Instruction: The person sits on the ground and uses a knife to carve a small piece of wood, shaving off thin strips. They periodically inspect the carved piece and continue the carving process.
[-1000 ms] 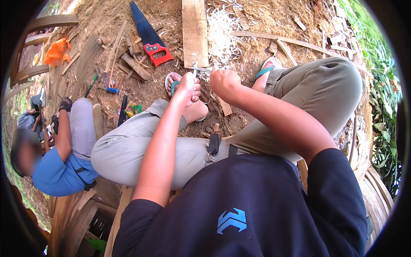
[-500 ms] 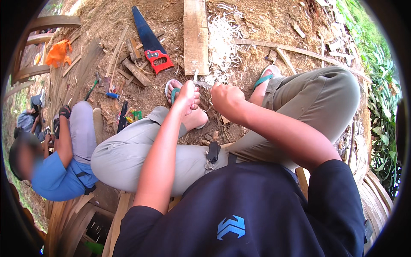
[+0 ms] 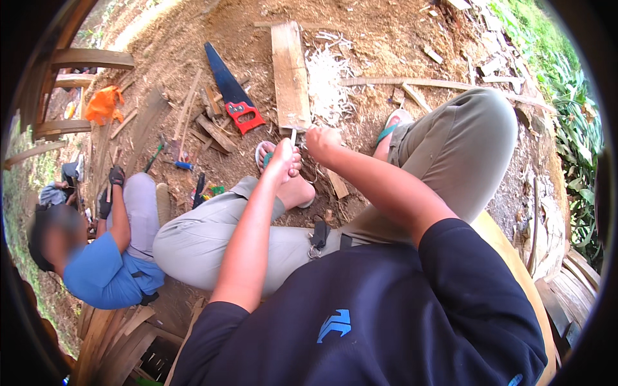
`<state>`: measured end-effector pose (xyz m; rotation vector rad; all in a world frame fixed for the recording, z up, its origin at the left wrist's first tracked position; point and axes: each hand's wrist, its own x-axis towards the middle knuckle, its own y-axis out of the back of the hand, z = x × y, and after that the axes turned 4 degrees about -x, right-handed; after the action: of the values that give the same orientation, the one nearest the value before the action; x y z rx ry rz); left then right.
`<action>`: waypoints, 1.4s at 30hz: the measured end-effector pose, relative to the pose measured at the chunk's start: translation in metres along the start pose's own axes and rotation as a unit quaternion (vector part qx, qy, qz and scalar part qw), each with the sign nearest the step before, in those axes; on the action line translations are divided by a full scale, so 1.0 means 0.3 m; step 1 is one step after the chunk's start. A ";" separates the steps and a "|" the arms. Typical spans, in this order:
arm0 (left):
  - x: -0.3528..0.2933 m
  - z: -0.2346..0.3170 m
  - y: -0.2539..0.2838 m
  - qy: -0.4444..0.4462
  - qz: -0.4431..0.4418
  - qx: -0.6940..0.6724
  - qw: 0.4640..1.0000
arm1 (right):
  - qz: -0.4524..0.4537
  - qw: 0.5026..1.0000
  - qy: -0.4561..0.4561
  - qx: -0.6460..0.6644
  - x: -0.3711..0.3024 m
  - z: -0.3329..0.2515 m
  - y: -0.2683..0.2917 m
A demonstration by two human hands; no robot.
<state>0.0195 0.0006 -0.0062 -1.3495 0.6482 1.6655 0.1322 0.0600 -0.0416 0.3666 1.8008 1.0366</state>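
Note:
My left hand [image 3: 283, 161] is closed around a thin pale wooden strip [image 3: 293, 136], whose tip points away from me at the near end of a thick wooden board [image 3: 290, 80]. Close beside it on the right, my right hand [image 3: 323, 143] is a fist around a knife [image 3: 302, 136]. Only a bit of the blade shows next to the strip; the handle is hidden in my fingers. Curly white shavings [image 3: 328, 83] are heaped along the board's right side.
A handsaw [image 3: 225, 77] with a red handle lies left of the board, near wood offcuts [image 3: 215, 132]. A long wooden strip [image 3: 412, 82] crosses the ground at right. At left sits a person in a blue shirt [image 3: 106, 270] and dark gloves. An orange bag [image 3: 103, 106] lies beyond them.
Both hands remain closed and close together, now up against the board's near end. My right hand has shifted slightly left relative to the left hand. The view has tilted and shifted.

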 end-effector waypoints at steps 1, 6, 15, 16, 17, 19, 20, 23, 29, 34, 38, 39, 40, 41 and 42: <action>0.001 -0.003 0.016 0.012 -0.007 -0.007 1.000 | 0.024 0.999 -0.007 0.030 -0.022 0.003 0.013; -0.010 0.026 0.029 0.007 -0.042 0.000 0.999 | 0.012 0.996 0.088 0.009 -0.094 0.039 0.053; -0.023 0.007 -0.001 -0.015 -0.002 0.026 1.000 | -0.017 0.990 0.138 -0.009 -0.286 0.035 0.109; -0.022 0.010 0.000 -0.012 -0.009 0.026 1.000 | -0.015 0.992 0.123 -0.006 -0.293 0.029 0.118; -0.022 0.012 0.004 -0.009 -0.016 0.027 0.999 | -0.013 0.994 0.108 -0.003 -0.299 0.022 0.128; -0.010 0.012 0.013 -0.006 -0.034 0.032 0.999 | -0.015 0.997 0.070 0.013 -0.293 0.014 0.126; -0.004 0.008 0.017 -0.008 -0.023 0.037 0.999 | -0.019 0.998 0.049 0.026 -0.274 0.010 0.113; 0.009 -0.002 0.030 0.001 -0.008 0.043 0.999 | -0.029 0.998 0.055 -0.009 -0.227 0.009 0.093; 0.049 0.004 0.029 0.021 -0.031 0.049 0.998 | -0.028 1.000 0.008 0.001 -0.063 0.061 0.018; 0.015 0.011 0.020 0.009 -0.024 0.031 0.999 | -0.041 0.998 -0.017 0.053 -0.056 0.067 0.024; -0.011 0.023 0.026 0.015 -0.031 0.009 0.999 | -0.024 0.995 0.097 0.022 -0.157 0.052 0.056; -0.009 0.027 0.030 0.020 -0.033 0.009 0.999 | -0.022 0.994 0.099 0.030 -0.171 0.041 0.059; 0.001 0.027 0.037 0.017 -0.030 0.019 0.999 | -0.020 0.994 0.102 0.038 -0.195 0.024 0.082; 0.009 0.026 0.045 0.013 -0.025 0.028 0.999 | -0.029 0.994 0.105 0.022 -0.217 0.017 0.107; 0.011 0.024 0.041 0.012 -0.024 0.039 0.999 | -0.029 0.994 0.109 -0.001 -0.227 0.022 0.124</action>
<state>0.0051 0.0015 -0.0090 -1.3203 0.6839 1.5723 0.1624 0.0410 0.0275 0.2040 1.9930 1.0708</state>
